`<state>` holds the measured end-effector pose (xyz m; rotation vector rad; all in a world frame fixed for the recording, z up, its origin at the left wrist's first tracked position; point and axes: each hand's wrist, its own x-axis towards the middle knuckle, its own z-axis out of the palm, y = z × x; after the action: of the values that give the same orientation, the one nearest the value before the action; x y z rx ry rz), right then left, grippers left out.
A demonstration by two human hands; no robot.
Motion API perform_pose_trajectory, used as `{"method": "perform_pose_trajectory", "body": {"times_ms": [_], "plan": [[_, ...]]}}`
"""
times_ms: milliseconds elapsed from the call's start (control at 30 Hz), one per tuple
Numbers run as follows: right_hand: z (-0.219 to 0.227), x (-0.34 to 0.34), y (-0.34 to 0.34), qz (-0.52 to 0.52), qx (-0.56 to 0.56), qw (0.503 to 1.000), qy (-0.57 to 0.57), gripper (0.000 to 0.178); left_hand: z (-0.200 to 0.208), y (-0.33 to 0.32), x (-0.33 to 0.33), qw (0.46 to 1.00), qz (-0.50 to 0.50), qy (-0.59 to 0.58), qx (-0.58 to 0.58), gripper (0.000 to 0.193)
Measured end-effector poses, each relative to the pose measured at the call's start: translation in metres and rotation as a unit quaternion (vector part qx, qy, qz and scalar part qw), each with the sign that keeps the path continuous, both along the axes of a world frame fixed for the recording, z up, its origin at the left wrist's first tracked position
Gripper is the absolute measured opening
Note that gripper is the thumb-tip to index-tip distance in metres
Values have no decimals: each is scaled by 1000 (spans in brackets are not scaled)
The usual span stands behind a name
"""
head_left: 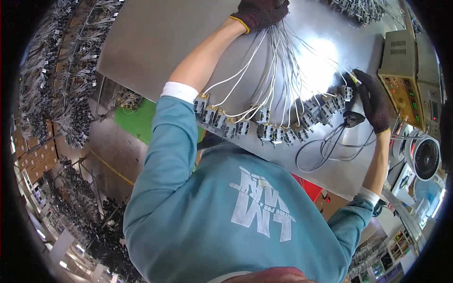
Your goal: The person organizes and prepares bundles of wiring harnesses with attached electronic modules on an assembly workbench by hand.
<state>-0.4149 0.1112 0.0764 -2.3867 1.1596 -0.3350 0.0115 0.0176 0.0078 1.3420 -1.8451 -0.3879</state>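
Observation:
My left hand (263, 13), in a dark glove with a yellow cuff, is closed round a bundle of white wires (273, 61) at the far edge of the view. The wires fan out toward me to a curved row of small metal-and-black motor-like units (266, 133) along the table's near edge. On the right, my gloved right hand (373, 101) pinches what looks like a white wire (355, 78), beside the last unit of the row (347, 93). Its fingertips are partly hidden. Below that hand lies a black plug-like piece (353, 119) with a looped grey cable (325, 151).
The metal table (155, 52) carries more wired units (361, 10) at the far right. Bench instruments with lit displays (401, 89) and a small fan (424, 158) stand at the right. Racks of hanging wired parts (71, 80) fill the left, near a green sheet (134, 123).

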Motion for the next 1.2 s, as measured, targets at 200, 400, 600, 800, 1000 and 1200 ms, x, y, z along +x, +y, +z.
{"method": "perform_pose_trajectory", "body": {"times_ms": [200, 400, 600, 800, 1000, 1200], "plan": [[52, 29, 11, -80, 157, 980, 93, 44, -4, 4, 1, 999, 10, -19, -38, 30], [53, 41, 4, -75, 116, 958, 250, 35, -13, -5, -1, 1000, 12, 9, -13, 33], [54, 46, -2, 49, 37, 915, 399, 49, -1, 7, -8, 997, 47, -29, -56, 31], [69, 87, 40, -130, 39, 968, 211, 39, -21, -21, 11, 994, -2, -101, -41, 35], [61, 73, 55, -70, -48, 993, 82, 48, -5, -25, -22, 993, -28, -45, -107, 30], [22, 98, 63, -134, -111, 976, 134, 58, 3, -27, -25, 997, -38, -74, 1, 39]]}}
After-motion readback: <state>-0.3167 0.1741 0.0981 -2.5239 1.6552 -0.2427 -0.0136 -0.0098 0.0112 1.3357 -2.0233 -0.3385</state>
